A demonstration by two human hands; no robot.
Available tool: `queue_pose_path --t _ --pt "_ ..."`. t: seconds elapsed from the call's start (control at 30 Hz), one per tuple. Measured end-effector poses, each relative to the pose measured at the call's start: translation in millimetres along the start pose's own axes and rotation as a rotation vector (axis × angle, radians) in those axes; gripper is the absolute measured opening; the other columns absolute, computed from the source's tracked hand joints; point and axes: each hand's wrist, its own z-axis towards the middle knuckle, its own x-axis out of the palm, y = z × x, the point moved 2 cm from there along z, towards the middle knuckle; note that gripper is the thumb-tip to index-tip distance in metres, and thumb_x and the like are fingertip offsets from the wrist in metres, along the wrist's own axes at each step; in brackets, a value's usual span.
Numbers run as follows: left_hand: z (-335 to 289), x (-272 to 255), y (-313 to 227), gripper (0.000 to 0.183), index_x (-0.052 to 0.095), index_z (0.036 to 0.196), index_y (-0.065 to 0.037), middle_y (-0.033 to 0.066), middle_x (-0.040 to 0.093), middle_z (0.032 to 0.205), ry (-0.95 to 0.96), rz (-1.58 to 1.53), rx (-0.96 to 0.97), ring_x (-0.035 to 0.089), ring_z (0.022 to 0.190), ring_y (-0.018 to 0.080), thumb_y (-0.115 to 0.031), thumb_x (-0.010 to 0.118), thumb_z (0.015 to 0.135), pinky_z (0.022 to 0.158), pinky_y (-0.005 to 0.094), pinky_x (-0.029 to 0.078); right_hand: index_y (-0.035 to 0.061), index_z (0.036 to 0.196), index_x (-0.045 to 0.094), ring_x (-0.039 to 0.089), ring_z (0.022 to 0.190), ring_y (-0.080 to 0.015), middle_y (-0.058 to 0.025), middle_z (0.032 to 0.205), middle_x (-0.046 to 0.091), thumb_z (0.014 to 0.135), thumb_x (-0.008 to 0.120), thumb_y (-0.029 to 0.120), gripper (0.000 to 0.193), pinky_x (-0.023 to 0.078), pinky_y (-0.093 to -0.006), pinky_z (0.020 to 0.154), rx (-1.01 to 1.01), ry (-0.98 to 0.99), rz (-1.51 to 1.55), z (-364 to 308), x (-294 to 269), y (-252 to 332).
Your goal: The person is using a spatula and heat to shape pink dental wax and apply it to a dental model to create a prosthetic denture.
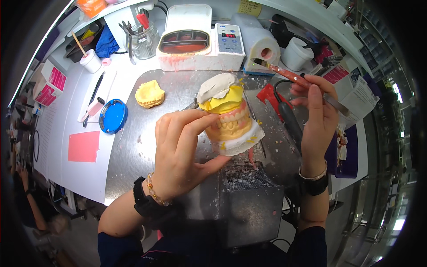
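Note:
My left hand (180,144) grips a dental model (231,129), fingers at its back and thumb under the base. It has pink gums and cream teeth between a yellow upper cast topped with rough white plaster (218,87) and a tan lower cast on a white plaster base. Between my right thumb and fingers is a wax knife (289,74) with a mottled red handle; that right hand (319,118) is raised at the right. The knife's thin tip is close to the round opening of a grey-white tool heater (250,42). A spoon-like metal end sticks out behind the hand.
Behind stands a wax-melting pot (184,42) with a digital panel. A yellow cast (150,94) lies left on the metal work plate. Further left are a blue lid (113,116) and pink wax sheet (84,146). A black corded handpiece (290,124) rests right, before a purple tray (356,155).

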Motion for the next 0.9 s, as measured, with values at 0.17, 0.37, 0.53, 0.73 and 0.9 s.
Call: queue_pose_path --t 0.17,0.37,0.53,0.73,0.9 --pt "-1 -2 0 0.067 0.054 0.112 -0.006 0.0105 0.055 0.105 -0.001 -0.002 -0.001 0.052 0.097 0.0268 -0.014 0.084 0.053 0.083 0.0365 0.041 -0.0006 0.108 0.056 0.061 0.086 -0.0129 -0.0082 0.089 0.061 0.096 0.047 0.020 0.025 0.046 -0.0251 0.072 -0.020 0.017 -0.274 8 2 -19" --pt "0 -1 -1 0.067 0.053 0.113 -0.006 0.0087 0.054 0.109 0.005 -0.029 -0.016 0.051 0.098 0.0268 -0.023 0.082 0.055 0.084 0.0385 0.037 0.0017 0.112 0.054 0.058 0.077 -0.0159 -0.0113 0.088 0.060 0.095 0.047 0.019 0.025 0.045 -0.0273 0.071 -0.098 0.076 -0.497 21 9 -49" --pt "1 -10 -1 0.057 0.054 0.114 -0.004 0.0107 0.057 0.109 0.033 -0.128 -0.034 0.052 0.097 0.0277 -0.024 0.076 0.066 0.086 0.0380 0.037 0.0036 0.115 0.054 0.051 0.068 -0.0135 -0.0083 0.083 0.058 0.096 0.046 0.019 0.026 0.042 -0.0255 0.065 -0.151 0.068 -0.429 18 11 -53" --pt "-2 -11 3 0.048 0.054 0.113 -0.001 0.0123 0.060 0.103 -0.039 -0.197 -0.064 0.053 0.094 0.0282 -0.012 0.069 0.068 0.084 0.0365 0.039 0.0035 0.117 0.053 0.045 0.066 -0.0079 -0.0029 0.077 0.053 0.096 0.046 0.021 0.028 0.040 -0.0225 0.063 0.026 0.114 -0.365 17 6 -51" --pt "-2 -15 15 0.043 0.055 0.111 0.001 0.0134 0.059 0.104 -0.135 -0.222 -0.067 0.053 0.093 0.0283 -0.007 0.066 0.070 0.082 0.0353 0.041 0.0021 0.117 0.053 0.045 0.066 -0.0077 -0.0030 0.077 0.053 0.096 0.045 0.021 0.029 0.040 -0.0216 0.063 -0.001 0.121 -0.360 18 6 -50"
